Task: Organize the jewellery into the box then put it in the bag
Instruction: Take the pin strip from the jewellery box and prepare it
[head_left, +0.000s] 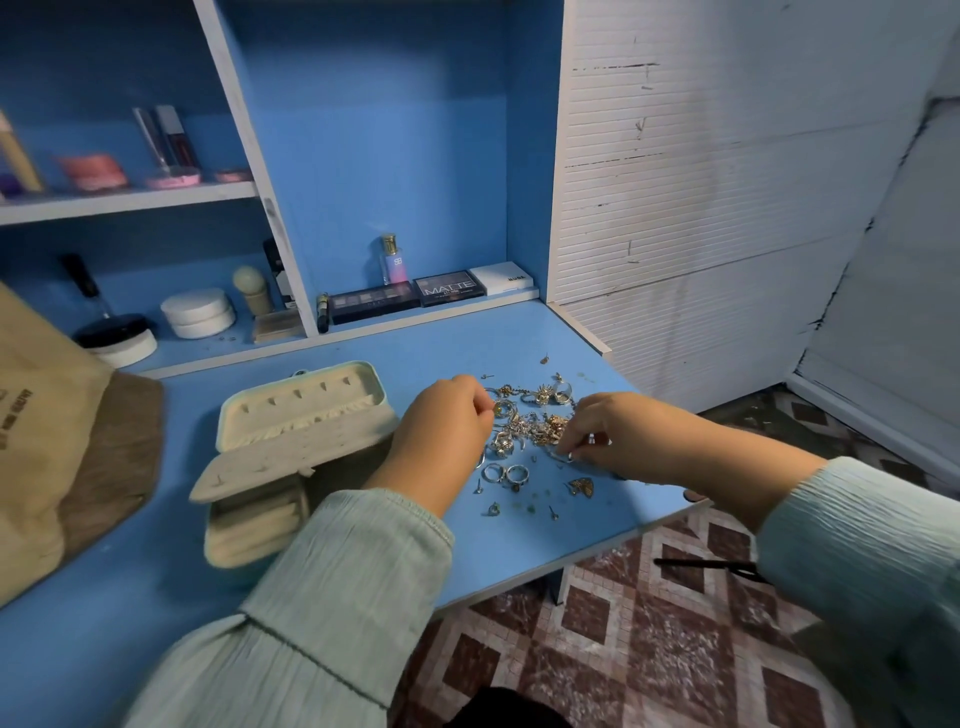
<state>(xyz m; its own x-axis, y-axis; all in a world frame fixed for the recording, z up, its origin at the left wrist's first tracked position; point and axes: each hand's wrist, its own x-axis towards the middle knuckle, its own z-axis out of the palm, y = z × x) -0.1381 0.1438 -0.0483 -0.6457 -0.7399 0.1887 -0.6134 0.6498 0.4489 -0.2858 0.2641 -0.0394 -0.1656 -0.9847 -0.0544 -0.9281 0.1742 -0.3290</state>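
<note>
Blue tabletop (519, 551) carried a tangled jewellery pile (530, 423) near its right end — rings and studs scattered just beside it. Left hand (441, 431) pinched a piece at the pile's left edge; right hand (618, 436) pinched another (a ring, seemingly). Open box (291, 441) lay left, bag (47, 447) beyond.

The bag (36, 441) is cut off at the left edge (its print unreadable).
</note>
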